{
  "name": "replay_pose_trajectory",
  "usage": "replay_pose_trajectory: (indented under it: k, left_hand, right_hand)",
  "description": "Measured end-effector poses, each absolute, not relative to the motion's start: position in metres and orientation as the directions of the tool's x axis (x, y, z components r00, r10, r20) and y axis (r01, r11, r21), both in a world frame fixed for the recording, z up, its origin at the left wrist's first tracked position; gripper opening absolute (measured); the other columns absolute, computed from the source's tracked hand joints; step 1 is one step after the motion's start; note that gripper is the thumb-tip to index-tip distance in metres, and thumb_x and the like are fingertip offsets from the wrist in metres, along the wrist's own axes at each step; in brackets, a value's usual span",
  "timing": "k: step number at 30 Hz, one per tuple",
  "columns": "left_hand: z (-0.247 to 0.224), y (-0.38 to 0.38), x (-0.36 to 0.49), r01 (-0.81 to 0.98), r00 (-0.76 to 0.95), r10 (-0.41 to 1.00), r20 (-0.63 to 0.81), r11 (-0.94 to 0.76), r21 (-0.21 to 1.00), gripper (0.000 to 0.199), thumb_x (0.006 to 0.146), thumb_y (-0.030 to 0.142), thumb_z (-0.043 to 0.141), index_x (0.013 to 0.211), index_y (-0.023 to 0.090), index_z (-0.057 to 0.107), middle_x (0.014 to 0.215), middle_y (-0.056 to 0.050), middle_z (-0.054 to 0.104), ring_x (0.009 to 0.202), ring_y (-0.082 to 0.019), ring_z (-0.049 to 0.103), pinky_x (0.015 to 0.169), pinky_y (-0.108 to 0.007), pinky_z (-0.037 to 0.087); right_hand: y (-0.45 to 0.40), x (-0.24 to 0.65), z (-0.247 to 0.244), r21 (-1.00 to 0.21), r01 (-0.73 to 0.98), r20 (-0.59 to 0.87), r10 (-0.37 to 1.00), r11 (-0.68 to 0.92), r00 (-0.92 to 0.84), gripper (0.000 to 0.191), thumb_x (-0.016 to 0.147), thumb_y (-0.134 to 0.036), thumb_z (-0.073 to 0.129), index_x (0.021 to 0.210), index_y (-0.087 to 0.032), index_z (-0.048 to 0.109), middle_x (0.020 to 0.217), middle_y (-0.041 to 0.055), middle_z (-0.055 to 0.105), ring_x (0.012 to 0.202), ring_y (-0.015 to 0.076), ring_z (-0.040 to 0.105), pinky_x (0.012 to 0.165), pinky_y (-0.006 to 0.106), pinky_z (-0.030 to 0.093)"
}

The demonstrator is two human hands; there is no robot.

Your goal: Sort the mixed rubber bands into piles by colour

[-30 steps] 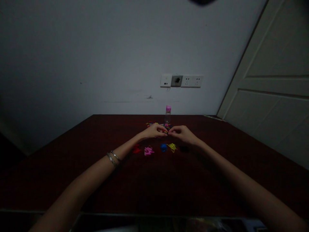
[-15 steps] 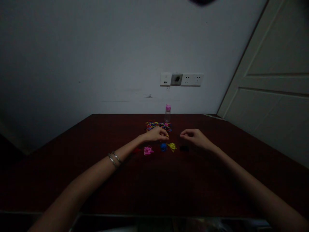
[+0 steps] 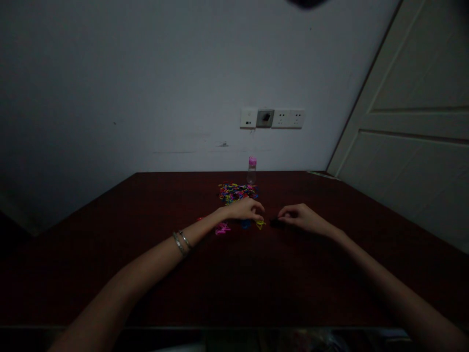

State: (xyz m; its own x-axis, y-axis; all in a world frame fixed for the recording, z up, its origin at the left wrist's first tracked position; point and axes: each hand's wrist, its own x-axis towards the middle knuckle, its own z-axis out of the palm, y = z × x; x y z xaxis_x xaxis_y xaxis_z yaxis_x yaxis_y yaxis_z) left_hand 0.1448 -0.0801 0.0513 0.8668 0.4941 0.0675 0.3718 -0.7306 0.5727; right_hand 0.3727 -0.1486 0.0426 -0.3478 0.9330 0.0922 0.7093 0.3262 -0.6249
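Observation:
My left hand [image 3: 246,209] is over the small yellow pile [image 3: 260,224], its fingers curved and apart at the pile's upper edge. Partly under it lies a blue pile [image 3: 245,224]. Further left are a pink pile [image 3: 222,228] and a bit of red [image 3: 200,219], mostly behind my forearm. My right hand [image 3: 300,217] has thumb and forefinger together at the dark pile [image 3: 274,222]; what they pinch is too dark to tell. Behind my left hand spreads a mixed heap of colourful bands [image 3: 236,191].
A clear bottle with a pink cap [image 3: 252,171] stands behind the heap, near the wall. Sockets [image 3: 271,119] are on the wall above. A panelled door [image 3: 417,122] is at the right. The dark red table [image 3: 234,278] has its front edge near the bottom.
My left hand has moved right and down to the yellow pile, and the yellow band between its fingers no longer shows there. My right hand has lowered to the dark pile. The view has shifted slightly.

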Motion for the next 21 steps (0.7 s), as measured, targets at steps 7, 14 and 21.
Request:
replay_pose_trajectory:
  k: [7, 14, 21]
  left_hand:
    - [0.055, -0.068, 0.133, 0.376, 0.795, 0.601, 0.081, -0.593, 0.712, 0.036, 0.07, 0.036, 0.059, 0.095, 0.01, 0.063, 0.054, 0.001, 0.05, 0.049, -0.007, 0.042, 0.048, -0.02, 0.029]
    - [0.051, -0.037, 0.094, 0.462, 0.586, 0.788, 0.189, -0.516, 0.721, 0.031, 0.069, 0.034, 0.058, 0.083, 0.008, 0.065, 0.054, 0.002, 0.05, 0.047, -0.006, 0.039, 0.046, -0.019, 0.028]
    - [0.045, -0.023, 0.061, 0.517, 0.649, 0.76, 0.024, -0.464, 0.72, 0.023, 0.062, 0.027, 0.06, 0.074, 0.008, 0.066, 0.054, 0.001, 0.053, 0.048, -0.007, 0.043, 0.047, -0.019, 0.031]
  right_hand:
    - [-0.131, 0.363, 0.056, -0.687, 0.653, 0.156, 0.942, 0.32, -0.298, 0.028, 0.069, -0.037, 0.055, 0.08, -0.013, 0.066, 0.06, 0.0017, 0.056, 0.054, 0.0114, 0.047, 0.05, 0.023, 0.035]
    - [-0.09, 0.356, 0.04, -0.739, 0.601, 0.213, 0.952, 0.305, -0.22, 0.027, 0.067, -0.034, 0.054, 0.077, -0.011, 0.064, 0.061, 0.0016, 0.057, 0.054, 0.0107, 0.048, 0.049, 0.022, 0.036]
    - [-0.048, 0.36, 0.008, -0.742, 0.62, 0.248, 0.964, 0.253, -0.096, 0.029, 0.067, -0.036, 0.052, 0.077, -0.012, 0.064, 0.059, 0.0021, 0.059, 0.053, 0.0118, 0.05, 0.049, 0.022, 0.037]
